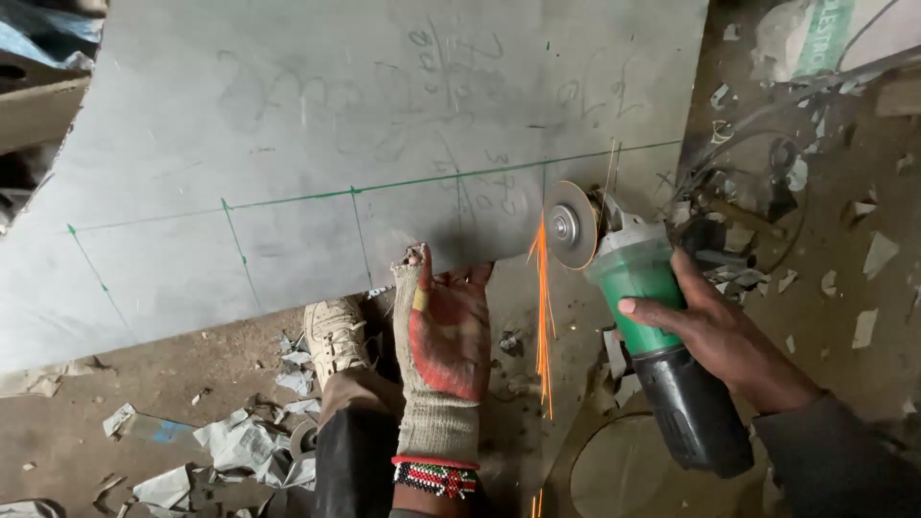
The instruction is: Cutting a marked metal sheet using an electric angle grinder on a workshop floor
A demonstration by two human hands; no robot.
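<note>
Here the large grey metal sheet (317,144) lies tilted over the dirt floor (144,384), marked with green lines. The grinder's disc (571,223) bites its near edge at one cross line, throwing sparks; the cut looks only just begun. The left hand (443,336), in a worn red-palmed glove, grips the edge beside it; the bare right hand (710,317) is closed around the green and black angle grinder (652,326).

Dusty shoe (333,331), crumpled paper scraps (245,446), tangled wires (758,182), round metal offcut (628,470) on dirt floor (863,288)
</note>
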